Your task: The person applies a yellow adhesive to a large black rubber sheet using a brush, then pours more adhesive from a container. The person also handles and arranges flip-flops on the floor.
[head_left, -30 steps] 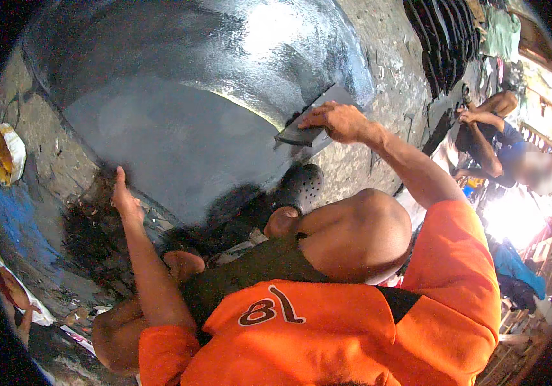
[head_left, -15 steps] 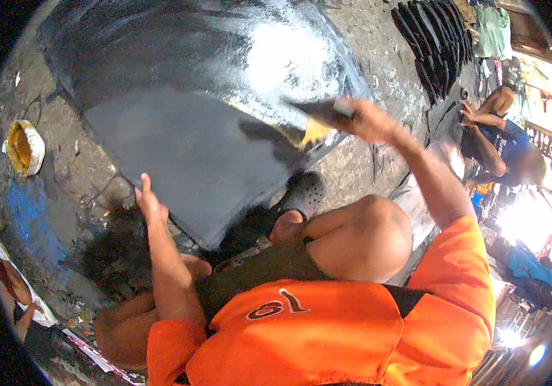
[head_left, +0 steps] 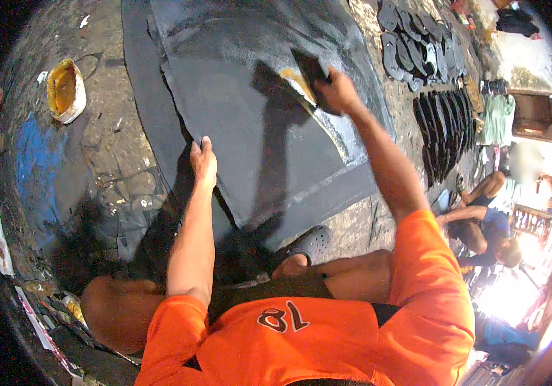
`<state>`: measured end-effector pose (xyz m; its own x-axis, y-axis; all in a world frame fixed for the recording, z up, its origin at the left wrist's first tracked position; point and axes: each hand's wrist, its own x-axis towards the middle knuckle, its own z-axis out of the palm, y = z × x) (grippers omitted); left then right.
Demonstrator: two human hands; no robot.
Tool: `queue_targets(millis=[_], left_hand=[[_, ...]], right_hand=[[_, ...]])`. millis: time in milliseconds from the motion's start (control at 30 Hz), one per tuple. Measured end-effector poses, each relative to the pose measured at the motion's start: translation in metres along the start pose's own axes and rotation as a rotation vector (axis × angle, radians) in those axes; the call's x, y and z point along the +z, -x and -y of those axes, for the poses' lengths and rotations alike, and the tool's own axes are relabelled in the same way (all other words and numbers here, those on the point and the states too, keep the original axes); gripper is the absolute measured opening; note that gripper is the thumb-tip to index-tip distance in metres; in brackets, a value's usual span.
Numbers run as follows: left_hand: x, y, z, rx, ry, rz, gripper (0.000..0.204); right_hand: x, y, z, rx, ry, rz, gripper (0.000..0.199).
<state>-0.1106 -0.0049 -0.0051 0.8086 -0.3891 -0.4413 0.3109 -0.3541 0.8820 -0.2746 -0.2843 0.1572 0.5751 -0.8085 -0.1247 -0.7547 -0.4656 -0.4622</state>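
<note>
A large dark grey sheet (head_left: 224, 96) lies on the floor before me, over another dark layer whose border shows at its left. My left hand (head_left: 204, 164) pinches the upper sheet's near left edge between thumb and fingers. My right hand (head_left: 340, 93) grips a dark flat spreader (head_left: 308, 69) above the sheet's right part. Beside its blade lies a streak of yellow glue (head_left: 298, 83), with a wet, whitish band running down toward the near right. The spreader casts a shadow on the dull grey part.
A white tub (head_left: 78, 109) with yellow glue inside stands on the left floor, near a blue stain (head_left: 35, 157). At the far right lie several dark flip-flop soles (head_left: 411, 48) and a row of dark strips (head_left: 444, 132). Another person (head_left: 481, 225) sits at the right.
My left hand has gone from held open beside the sheet to pinching its edge. The spreader has moved farther out and left. The view has shifted, showing more floor at right.
</note>
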Motion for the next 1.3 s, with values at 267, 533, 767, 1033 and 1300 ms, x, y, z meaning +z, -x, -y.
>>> queue_targets(millis=[267,533,767,1033,1300], left_hand=[[-0.043,-0.011,0.005,0.064,-0.064,0.079,0.028],[-0.035,-0.020,0.026,0.005,-0.036,0.039,0.035],[-0.054,-0.035,0.034,-0.046,-0.074,0.063,0.034],[-0.051,-0.034,0.038,-0.068,-0.045,0.125,0.033],[-0.048,-0.045,0.036,-0.108,-0.010,0.166,0.036]], right_hand=[[0.058,0.084,0.031,-0.125,0.204,0.441,0.046],[0.061,0.013,-0.061,0.280,0.141,0.055,0.035],[0.118,-0.081,0.095,0.161,-0.244,0.195,0.028],[0.187,-0.169,0.216,-0.408,0.072,0.553,0.035],[0.176,-0.176,0.257,-0.552,0.757,0.581,0.048]])
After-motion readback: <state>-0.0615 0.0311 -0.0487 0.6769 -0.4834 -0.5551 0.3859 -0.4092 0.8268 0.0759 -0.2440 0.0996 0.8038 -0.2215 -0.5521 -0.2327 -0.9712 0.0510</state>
